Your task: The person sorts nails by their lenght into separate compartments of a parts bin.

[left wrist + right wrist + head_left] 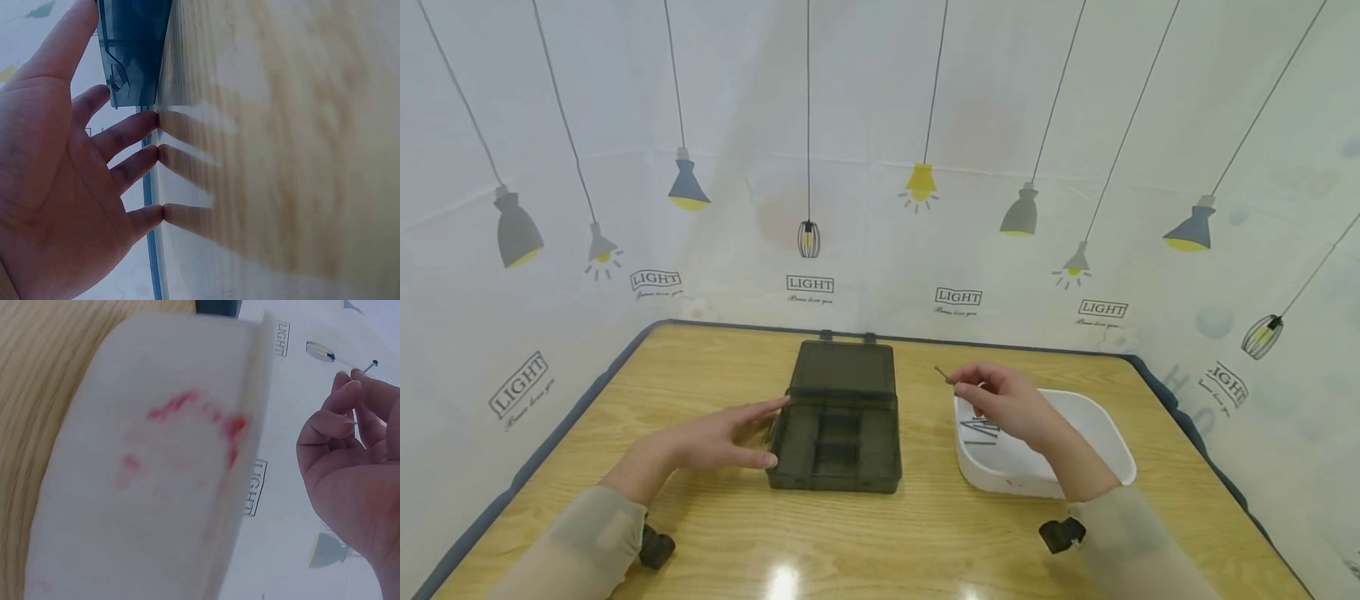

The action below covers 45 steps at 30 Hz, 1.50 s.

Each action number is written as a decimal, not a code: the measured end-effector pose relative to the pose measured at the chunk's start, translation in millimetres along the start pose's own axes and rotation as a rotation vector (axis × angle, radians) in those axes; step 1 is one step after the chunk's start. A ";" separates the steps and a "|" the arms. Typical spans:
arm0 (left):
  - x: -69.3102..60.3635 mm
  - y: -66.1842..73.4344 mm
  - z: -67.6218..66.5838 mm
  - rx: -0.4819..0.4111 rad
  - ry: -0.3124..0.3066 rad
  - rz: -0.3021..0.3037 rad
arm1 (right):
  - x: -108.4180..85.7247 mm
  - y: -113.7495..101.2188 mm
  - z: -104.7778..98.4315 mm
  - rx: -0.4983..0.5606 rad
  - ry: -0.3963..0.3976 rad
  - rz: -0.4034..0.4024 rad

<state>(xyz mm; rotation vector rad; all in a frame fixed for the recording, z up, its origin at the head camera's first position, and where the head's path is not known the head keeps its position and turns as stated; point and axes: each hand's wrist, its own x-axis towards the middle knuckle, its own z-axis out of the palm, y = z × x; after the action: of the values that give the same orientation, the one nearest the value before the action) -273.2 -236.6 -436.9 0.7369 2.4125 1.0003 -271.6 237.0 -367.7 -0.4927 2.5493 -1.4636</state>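
My right hand [1011, 407] pinches a thin metal nail [944, 375] between thumb and fingertips, above the left rim of a white tray [1093, 425]. Its round head sticks out past the fingertips in the right wrist view, where the nail [370, 366] points away from the hand. Several grey nails [980, 430] lie in the tray's left part, partly hidden by that hand. A dark see-through plastic box [835, 446] with compartments stands mid-table, its lid [844, 367] raised and tipped back. At the box's left side rests my left hand [718, 437], fingers spread and fairly straight, several fingertips on the table.
The wooden table [850, 546] ends at a dark blue edge in front of a white curtain [880, 125] printed with lamps. Reddish marks [181, 405] show on the tray's outer wall. Black wrist cameras [1060, 535] hang below both sleeves.
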 end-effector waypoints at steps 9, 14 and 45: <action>-0.8 -0.3 -0.3 -0.015 -0.001 0.007 | 14.7 -18.6 27.2 0.049 -0.052 -0.042; -1.4 1.1 -1.0 -0.024 -0.002 0.000 | 20.9 -28.8 46.0 0.066 -0.090 -0.030; -1.9 4.5 0.9 -0.017 0.006 -0.035 | 72.6 -38.6 142.1 0.142 -0.141 0.037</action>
<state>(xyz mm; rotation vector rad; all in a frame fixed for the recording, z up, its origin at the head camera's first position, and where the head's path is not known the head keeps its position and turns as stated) -269.8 -234.6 -433.9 0.6844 2.4102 1.0097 -289.2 78.1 -404.9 -0.5056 2.3153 -1.5258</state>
